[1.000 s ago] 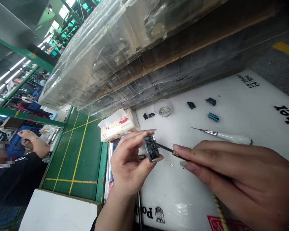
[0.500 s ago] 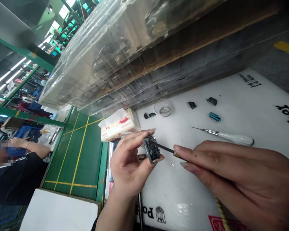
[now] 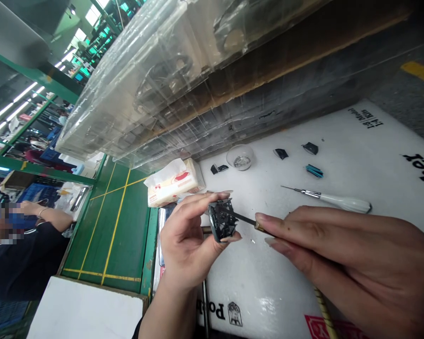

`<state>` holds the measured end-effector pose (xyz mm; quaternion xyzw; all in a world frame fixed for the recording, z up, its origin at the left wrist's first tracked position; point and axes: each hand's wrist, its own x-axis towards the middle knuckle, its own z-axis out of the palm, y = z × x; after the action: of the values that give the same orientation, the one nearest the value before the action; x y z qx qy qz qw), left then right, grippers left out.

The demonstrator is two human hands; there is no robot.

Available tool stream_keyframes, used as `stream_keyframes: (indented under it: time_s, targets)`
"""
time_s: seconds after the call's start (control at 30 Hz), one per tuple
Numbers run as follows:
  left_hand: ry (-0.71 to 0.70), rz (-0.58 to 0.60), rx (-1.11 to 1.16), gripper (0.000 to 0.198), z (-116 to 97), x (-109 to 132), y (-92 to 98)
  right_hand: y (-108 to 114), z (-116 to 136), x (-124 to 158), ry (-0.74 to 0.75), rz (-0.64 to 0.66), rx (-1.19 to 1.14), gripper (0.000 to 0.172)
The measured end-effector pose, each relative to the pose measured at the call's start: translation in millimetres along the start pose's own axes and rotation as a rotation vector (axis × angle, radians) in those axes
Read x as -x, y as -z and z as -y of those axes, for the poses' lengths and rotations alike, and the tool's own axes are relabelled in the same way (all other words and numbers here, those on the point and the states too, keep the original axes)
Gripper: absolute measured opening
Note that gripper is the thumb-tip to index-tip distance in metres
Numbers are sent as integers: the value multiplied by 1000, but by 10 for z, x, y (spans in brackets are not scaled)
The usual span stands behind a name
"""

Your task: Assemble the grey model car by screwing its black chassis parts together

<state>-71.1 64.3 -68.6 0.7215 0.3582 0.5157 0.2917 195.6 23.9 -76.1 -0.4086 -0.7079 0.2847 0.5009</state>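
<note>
Between the thumb and fingers of my left hand (image 3: 185, 249) is a small black plastic part (image 3: 223, 221) with a ribbed, open inner side and a smooth curved back. My right hand (image 3: 342, 263) pinches a thin flat dark blade tool (image 3: 246, 219) by its brass-coloured collar. The tool's tip reaches the inside of the black part; its exact contact point is hidden. A tiny silvery bit (image 3: 253, 241) lies on the white surface beneath the tool. To the right, a screwdriver with a white handle (image 3: 346, 203) rests above my right hand.
A clear round dish (image 3: 240, 157) holds small pieces. Near it lie black fragments (image 3: 281, 154) and a blue-black piece (image 3: 314, 171). A tissue pack (image 3: 176, 182) stands left, before large plastic-wrapped boxes (image 3: 198, 89). Another person (image 3: 24, 254) sits beyond the green table (image 3: 109, 230).
My left hand has turned the black part slightly, so more of its ribbed inside faces me. The right hand and the tool have barely moved.
</note>
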Motion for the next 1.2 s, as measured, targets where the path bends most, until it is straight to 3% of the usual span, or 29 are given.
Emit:
stream_keyframes:
  time_s: [0.13, 0.5, 0.57, 0.67, 0.73, 0.9, 0.97, 1.1, 1.2]
  targets:
    - [-7, -12, -12, 67, -16, 8, -3, -5, 3, -1, 23, 48, 17, 45]
    - [234, -52, 351, 58, 111, 110, -191, 71, -9, -64, 8, 88, 131, 37]
    - [282, -130, 379, 53, 109, 72, -178, 107, 29, -95, -8, 110, 141, 36]
    - [338, -360, 402, 33, 106, -28, -62, 156, 46, -130, -66, 140, 200, 37]
    - [346, -406, 435, 26, 119, -84, 30, 188, 0, -140, -134, 165, 330, 36]
    - [456, -234, 701, 36, 104, -106, 50, 262, -174, -124, -260, 300, 769, 54]
    - [495, -169, 786, 38, 72, -100, 8, 273, -190, -119, -308, 379, 836, 52]
    - [568, -67, 906, 44, 41, -84, -53, 252, -133, -132, -345, 501, 808, 36]
    - [632, 20, 862, 49, 48, -57, -107, 209, -56, -166, -354, 469, 631, 38]
